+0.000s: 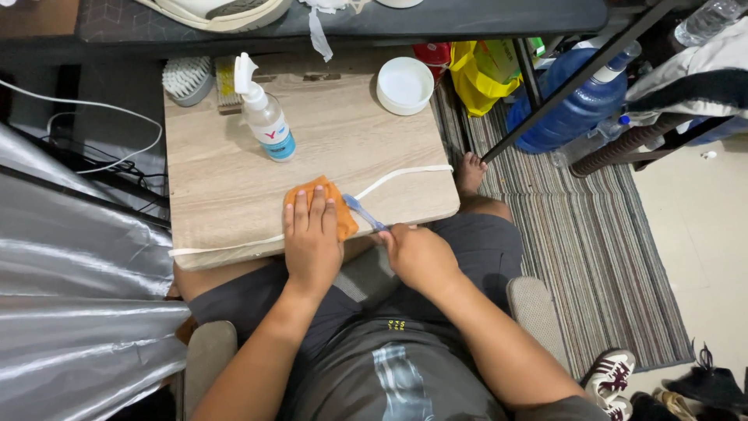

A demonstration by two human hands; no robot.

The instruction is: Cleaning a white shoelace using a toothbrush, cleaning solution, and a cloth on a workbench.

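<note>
- Left hand (312,238) lies flat, fingers spread, pinning the orange cloth (333,204) and white flat shoelace (401,176) to the wooden counter (226,168)
- Right hand (421,256), grip closed on the blue toothbrush (362,212), angles the bristles onto the lace

cloth (331,204): mostly under hand | shoe (222,12): cut by top edge

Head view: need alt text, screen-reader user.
Seated person's left hand presses an orange cloth flat on a small wooden table while the right hand holds a blue toothbrush against a white shoelace lying across it. Behind stand a spray bottle, scrub brush and white bowl.
</note>
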